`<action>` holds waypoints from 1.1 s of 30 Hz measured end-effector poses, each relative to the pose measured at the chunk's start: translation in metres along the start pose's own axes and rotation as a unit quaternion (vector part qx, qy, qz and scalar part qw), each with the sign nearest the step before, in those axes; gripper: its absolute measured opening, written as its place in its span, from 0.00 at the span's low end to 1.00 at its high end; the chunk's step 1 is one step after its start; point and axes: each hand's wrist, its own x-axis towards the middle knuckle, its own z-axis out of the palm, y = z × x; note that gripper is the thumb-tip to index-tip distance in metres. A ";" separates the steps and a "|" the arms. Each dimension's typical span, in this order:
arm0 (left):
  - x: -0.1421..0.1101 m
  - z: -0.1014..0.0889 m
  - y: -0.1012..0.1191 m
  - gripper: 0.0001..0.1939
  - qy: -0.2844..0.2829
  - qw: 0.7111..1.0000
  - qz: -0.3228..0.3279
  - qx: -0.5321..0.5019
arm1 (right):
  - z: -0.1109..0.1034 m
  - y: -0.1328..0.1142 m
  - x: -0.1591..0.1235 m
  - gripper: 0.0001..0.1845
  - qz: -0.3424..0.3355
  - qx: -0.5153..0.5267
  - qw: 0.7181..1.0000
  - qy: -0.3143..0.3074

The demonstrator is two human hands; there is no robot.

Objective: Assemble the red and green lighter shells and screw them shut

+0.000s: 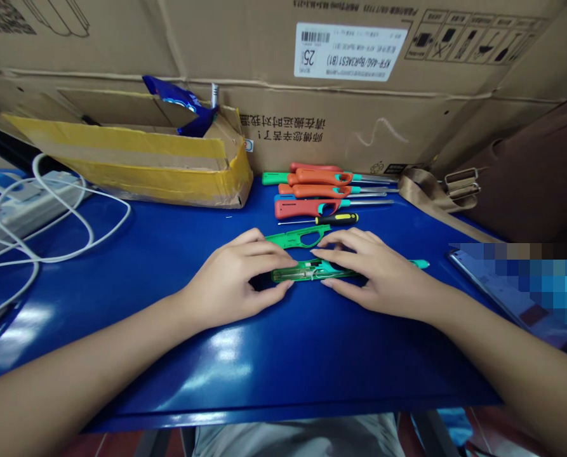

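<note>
An opened green gas lighter (306,271) lies lengthwise on the blue table, its inner parts and a clear tank showing. My left hand (238,276) grips its left end between thumb and fingertips. Around the turquoise trigger area, my right hand (371,270) holds the same lighter with thumb below and fingers above. The nozzle tip (421,263) sticks out to the right behind my right hand. Just beyond lies the loose green half shell (287,238), with its trigger opening; my left fingers partly cover it. My palms hide some of the lighter.
Behind the shell are a black-and-yellow screwdriver (338,219) and a stack of several red, orange and green lighters (302,208). A yellow-taped carton (159,158) stands back left, near white cables (40,254). At right are a phone (493,285) and a brown strap (421,193).
</note>
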 end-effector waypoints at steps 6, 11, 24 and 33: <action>-0.001 0.001 -0.005 0.09 -0.007 1.000 0.020 0.014 | -0.014 -0.004 -0.004 0.22 -0.084 -0.041 0.994 -0.065; 0.000 0.000 -0.008 0.08 -0.011 0.999 0.031 0.020 | -0.016 -0.006 -0.005 0.29 -0.075 -0.058 0.987 -0.132; 0.002 -0.011 -0.006 0.10 -0.064 0.996 0.024 0.057 | -0.026 0.012 -0.004 0.06 -0.021 0.012 1.000 0.001; -0.001 -0.008 -0.007 0.18 -0.097 0.993 0.048 0.046 | -0.014 0.003 -0.002 0.10 -0.070 0.012 0.998 -0.001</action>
